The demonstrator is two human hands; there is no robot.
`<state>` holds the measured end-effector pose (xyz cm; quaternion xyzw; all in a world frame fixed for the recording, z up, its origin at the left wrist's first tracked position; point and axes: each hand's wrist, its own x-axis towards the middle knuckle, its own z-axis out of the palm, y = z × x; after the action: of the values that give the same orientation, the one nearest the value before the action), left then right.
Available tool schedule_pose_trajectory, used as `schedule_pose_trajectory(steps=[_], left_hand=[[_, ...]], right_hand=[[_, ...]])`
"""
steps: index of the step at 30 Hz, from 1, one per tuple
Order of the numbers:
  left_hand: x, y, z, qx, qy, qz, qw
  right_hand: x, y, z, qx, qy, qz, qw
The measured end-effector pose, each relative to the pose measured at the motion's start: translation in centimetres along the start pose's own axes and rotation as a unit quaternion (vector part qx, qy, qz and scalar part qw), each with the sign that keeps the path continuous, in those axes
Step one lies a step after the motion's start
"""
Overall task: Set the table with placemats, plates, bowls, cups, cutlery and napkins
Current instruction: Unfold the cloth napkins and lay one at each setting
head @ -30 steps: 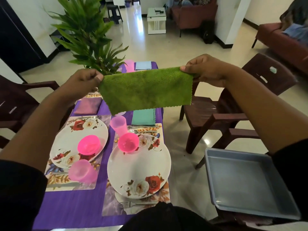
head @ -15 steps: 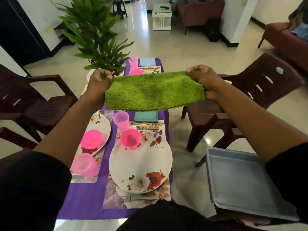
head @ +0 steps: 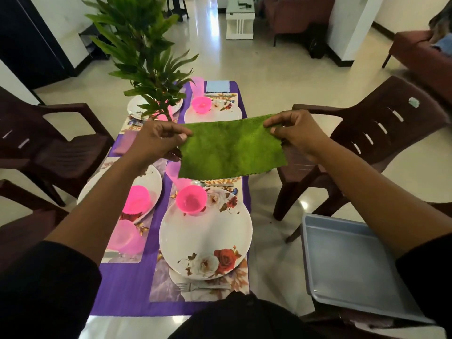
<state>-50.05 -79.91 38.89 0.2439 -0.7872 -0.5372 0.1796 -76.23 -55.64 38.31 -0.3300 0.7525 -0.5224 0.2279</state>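
Head view, both hands' fingers [head: 183, 136] pinching green napkin [head: 232, 148]

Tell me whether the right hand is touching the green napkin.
Touching. The head view shows the right hand pinching the green napkin at its upper right corner between thumb and fingers, while the left hand pinches the opposite corner.

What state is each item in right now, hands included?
Green napkin: unfolded, stretched in the air above the table.
Left hand: pinching the napkin's left corner.
Right hand: pinching its right corner.
Near plate: flat on its placemat, pink bowl upright on its far edge.
Fork: lying on the placemat in front of the plate.
Grey tray: holds nothing.
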Motion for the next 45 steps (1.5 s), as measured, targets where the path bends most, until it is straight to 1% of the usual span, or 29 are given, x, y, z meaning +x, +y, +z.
schedule_pose_trajectory(steps=[2, 3, 4, 6, 9, 11, 14, 16, 18, 20, 23, 26, 28, 30, 32, 35, 37, 39, 40, 42, 45], left_hand=[[-1.0, 0.3, 1.4, -0.016, -0.058, -0.035, 0.998], [-1.6, 0.3, 2.2, -0.022, -0.088, -0.054, 0.994], [-2.3, 0.2, 3.3, -0.019, -0.115, -0.070, 0.991], [-3.2, -0.1, 5.5, -0.005, -0.148, -0.095, 0.984], [-4.0, -0.5, 8.3, 0.001, -0.160, -0.105, 0.982], [-4.3, -0.4, 9.5, 0.009, -0.158, -0.110, 0.981], [-4.9, -0.3, 10.6, 0.034, -0.141, -0.130, 0.981], [-5.3, -0.4, 10.8, 0.036, -0.141, -0.140, 0.979], [-5.7, -0.7, 10.7, 0.039, -0.149, -0.141, 0.978], [-5.8, -0.9, 10.5, 0.041, -0.150, -0.140, 0.978], [-5.8, -1.1, 10.0, 0.033, -0.134, -0.136, 0.981], [-5.7, -1.5, 9.0, 0.040, -0.098, -0.120, 0.987], [-5.8, -2.5, 8.3, 0.098, -0.070, -0.069, 0.990], [-6.1, -3.8, 7.6, 0.160, -0.058, -0.012, 0.985], [-6.5, -5.2, 6.9, 0.178, -0.059, 0.011, 0.982], [-7.3, -7.3, 5.7, 0.205, -0.068, 0.045, 0.975], [-7.9, -8.5, 4.8, 0.208, -0.065, 0.053, 0.974], [-8.4, -9.0, 3.9, 0.205, -0.057, 0.066, 0.975], [-8.6, -8.9, 3.6, 0.200, -0.059, 0.082, 0.975], [-8.7, -8.3, 3.0, 0.193, -0.088, 0.126, 0.969], [-8.9, -7.8, 2.4, 0.215, -0.146, 0.187, 0.947]], right_hand=[[-0.3, 0.5, 1.4, -0.081, 0.032, -0.030, 0.996], [-0.8, 0.5, 2.3, -0.109, 0.035, -0.039, 0.993], [-1.3, 0.8, 3.2, -0.121, 0.031, -0.047, 0.991], [-2.7, 1.4, 4.9, -0.139, -0.007, -0.064, 0.988], [-4.8, 1.5, 7.1, -0.180, -0.087, -0.044, 0.979], [-5.9, 1.4, 8.6, -0.200, -0.114, -0.027, 0.973], [-7.1, 1.8, 10.5, -0.236, -0.091, -0.011, 0.967], [-7.6, 2.4, 11.2, -0.261, -0.068, -0.018, 0.963], [-8.0, 2.7, 11.8, -0.280, -0.061, -0.021, 0.958], [-8.1, 2.9, 12.3, -0.284, -0.060, -0.021, 0.957], [-7.9, 3.1, 12.5, -0.280, -0.037, -0.026, 0.959], [-7.8, 3.4, 12.2, -0.240, -0.022, -0.026, 0.970], [-7.9, 3.2, 11.9, -0.205, -0.022, -0.032, 0.978], [-7.8, 3.2, 11.7, -0.171, -0.021, -0.040, 0.984], [-7.6, 3.2, 11.6, -0.131, -0.024, -0.047, 0.990], [-7.9, 3.5, 11.6, -0.011, -0.025, -0.041, 0.999], [-8.2, 3.6, 11.4, 0.065, -0.035, -0.028, 0.997], [-8.5, 4.0, 11.3, 0.116, -0.041, -0.011, 0.992], [-8.7, 4.2, 11.2, 0.130, -0.043, -0.005, 0.991], [-8.9, 4.6, 11.4, 0.159, -0.043, 0.010, 0.986], [-9.3, 4.5, 12.2, 0.194, -0.037, 0.029, 0.980]])
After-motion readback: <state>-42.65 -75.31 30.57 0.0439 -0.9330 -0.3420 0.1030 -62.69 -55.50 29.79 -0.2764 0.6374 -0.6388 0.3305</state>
